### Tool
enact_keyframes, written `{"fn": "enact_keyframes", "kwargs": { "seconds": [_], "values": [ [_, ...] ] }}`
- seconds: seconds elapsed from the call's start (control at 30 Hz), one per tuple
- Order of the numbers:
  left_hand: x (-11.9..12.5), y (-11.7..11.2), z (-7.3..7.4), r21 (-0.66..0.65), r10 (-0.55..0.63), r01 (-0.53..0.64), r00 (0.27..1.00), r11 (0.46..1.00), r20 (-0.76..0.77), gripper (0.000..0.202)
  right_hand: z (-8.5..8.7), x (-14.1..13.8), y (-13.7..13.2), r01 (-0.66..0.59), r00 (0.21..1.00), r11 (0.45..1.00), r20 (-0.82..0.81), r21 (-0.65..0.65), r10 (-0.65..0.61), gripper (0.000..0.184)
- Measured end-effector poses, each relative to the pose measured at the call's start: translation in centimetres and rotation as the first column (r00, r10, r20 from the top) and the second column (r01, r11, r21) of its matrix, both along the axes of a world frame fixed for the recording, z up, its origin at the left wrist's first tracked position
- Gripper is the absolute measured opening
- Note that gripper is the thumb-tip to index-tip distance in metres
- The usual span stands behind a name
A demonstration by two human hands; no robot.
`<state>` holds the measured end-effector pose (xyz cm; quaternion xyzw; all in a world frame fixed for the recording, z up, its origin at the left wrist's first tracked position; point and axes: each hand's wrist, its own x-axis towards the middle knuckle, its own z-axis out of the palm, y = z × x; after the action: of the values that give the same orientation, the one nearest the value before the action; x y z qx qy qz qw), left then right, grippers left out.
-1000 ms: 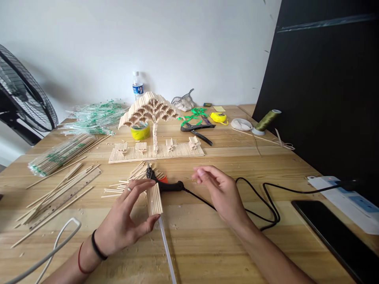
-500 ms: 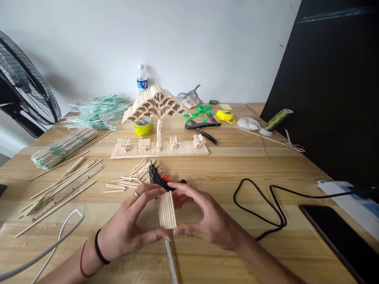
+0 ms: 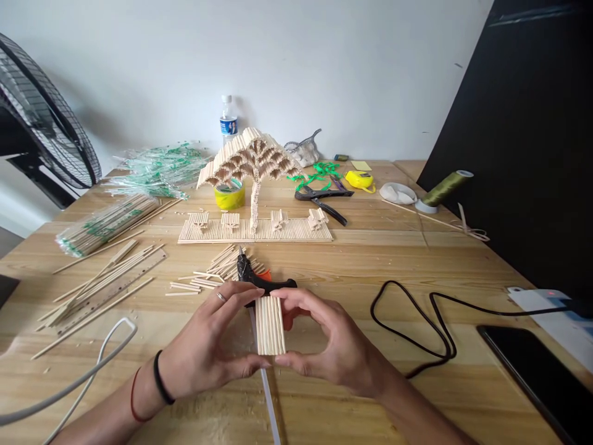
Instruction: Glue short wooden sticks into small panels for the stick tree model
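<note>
Between my hands is a small panel of wooden sticks [image 3: 269, 326] laid side by side, its sticks running away from me. My left hand [image 3: 222, 337] pinches its near and far ends at the left, thumb in front and fingers behind. My right hand [image 3: 324, 343] grips the same ends on the right. Just beyond the panel lies a black glue gun [image 3: 252, 275], partly hidden by my fingers. A translucent glue stick [image 3: 269, 402] runs below the panel toward me. Short cut sticks [image 3: 225, 262] are heaped beside the glue gun.
Farther back stands a stick-built tree model [image 3: 254, 198] on a slatted base. Left are bagged sticks [image 3: 109, 225], a ruler [image 3: 115, 287] and a white cable [image 3: 97, 364]. Right are pliers [image 3: 324, 199], a tape measure [image 3: 360, 180], a black cord [image 3: 440, 334] and a phone [image 3: 532, 377].
The panel has turned slightly and shifted a little to the right in view, held by both hands. The whole view has shifted slightly as well.
</note>
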<state>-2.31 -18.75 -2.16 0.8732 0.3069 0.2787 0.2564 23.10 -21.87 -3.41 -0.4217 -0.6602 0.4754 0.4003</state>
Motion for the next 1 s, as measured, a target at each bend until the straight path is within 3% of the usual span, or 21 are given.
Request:
{"fn": "enact_keyframes", "kwargs": {
  "seconds": [0.2, 0.37, 0.43, 0.5, 0.53, 0.6, 0.67, 0.77, 0.83, 0.93, 1.0],
  "values": [
    [0.2, 0.0, 0.2, 0.005, -0.028, 0.028, 0.999, 1.000, -0.019, 0.070, 0.2, 0.1, 0.1, -0.002, 1.000, 1.000, 0.021, 0.025, 0.001, 0.071],
    [0.0, 0.3, -0.1, 0.014, -0.023, 0.022, 0.999, 1.000, 0.043, 0.072, 0.7, 0.5, 0.3, -0.104, 0.995, 0.994, 0.018, 0.032, 0.103, 0.099],
    [-0.1, 0.6, -0.1, 0.027, -0.005, 0.003, 0.998, 1.000, 0.066, 0.067, 0.6, 0.7, 0.7, -0.057, 0.998, 0.997, 0.034, 0.049, 0.056, 0.078],
    [-0.2, 0.8, -0.1, 0.025, 0.026, -0.028, 0.998, 0.999, 0.061, 0.061, 0.5, 0.9, 1.2, 0.080, 0.995, 0.992, 0.057, 0.099, -0.086, 0.038],
    [-0.2, 1.0, -0.1, 0.025, 0.042, -0.044, 0.997, 0.999, 0.060, 0.060, 0.6, 1.1, 1.4, 0.168, 0.982, 0.977, 0.062, 0.133, -0.177, 0.028],
    [-0.3, 1.3, 0.0, 0.028, 0.063, -0.065, 0.996, 0.997, 0.069, 0.059, 1.1, 1.5, 1.6, 0.276, 0.954, 0.940, 0.064, 0.200, -0.294, 0.031],
    [-0.3, 1.3, 0.2, 0.042, 0.067, -0.070, 0.995, 0.997, 0.080, 0.061, 2.1, 1.8, 1.2, 0.296, 0.944, 0.922, 0.071, 0.248, -0.322, 0.031],
    [-0.7, 0.8, 0.9, 0.042, 0.029, -0.031, 0.997, 0.999, 0.065, 0.063, 3.1, 2.5, -1.1, 0.258, 0.943, 0.921, 0.133, 0.291, -0.306, 0.024],
    [-1.2, -0.2, 1.4, 0.008, 0.022, -0.023, 0.999, 1.000, 0.049, 0.062, 2.8, 3.0, -3.5, 0.278, 0.927, 0.913, 0.166, 0.297, -0.337, 0.024],
    [-2.5, -2.7, 1.9, -0.071, 0.035, -0.031, 0.998, 0.997, 0.056, 0.065, 0.7, 3.4, -7.9, 0.371, 0.900, 0.909, 0.168, 0.188, -0.402, 0.036],
    [-3.4, -5.0, 1.7, -0.136, 0.065, -0.052, 0.994, 0.989, 0.091, 0.065, -1.1, 3.1, -10.9, 0.514, 0.844, 0.855, 0.141, 0.066, -0.518, 0.039]
  ]
}}
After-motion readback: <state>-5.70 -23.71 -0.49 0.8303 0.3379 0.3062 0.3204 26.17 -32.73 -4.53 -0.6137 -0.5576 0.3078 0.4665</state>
